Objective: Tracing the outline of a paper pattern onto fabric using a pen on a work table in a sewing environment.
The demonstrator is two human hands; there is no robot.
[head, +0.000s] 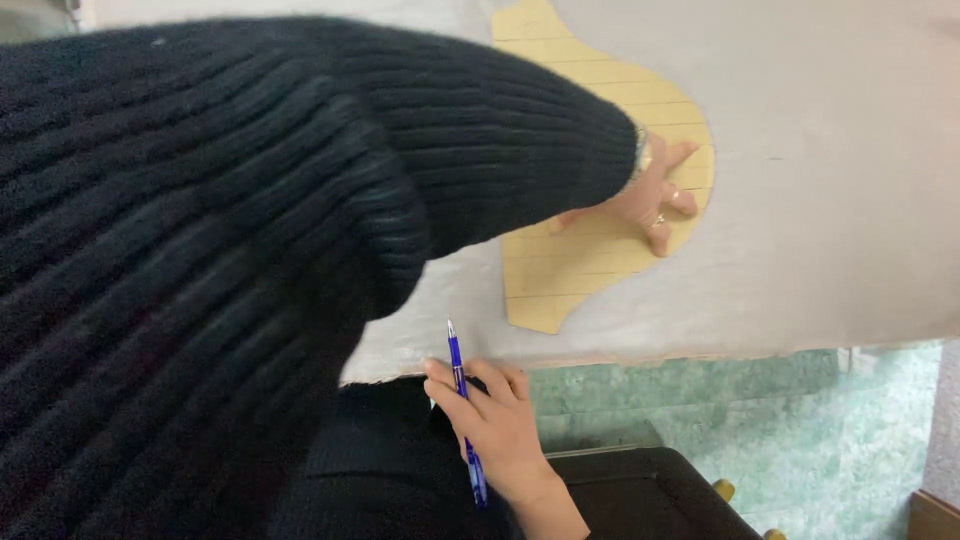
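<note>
Left hand (655, 195): fingers spread, pressing flat tan lined paper pattern piece (600, 180) onto pale grey fabric sheet (820, 200) covering the table. Right hand (495, 425): closed around blue ballpoint pen (462, 405), tip at the fabric's near edge. Step judged: pattern held for tracing; outlining calls for the pen at the pattern's edge.
</note>
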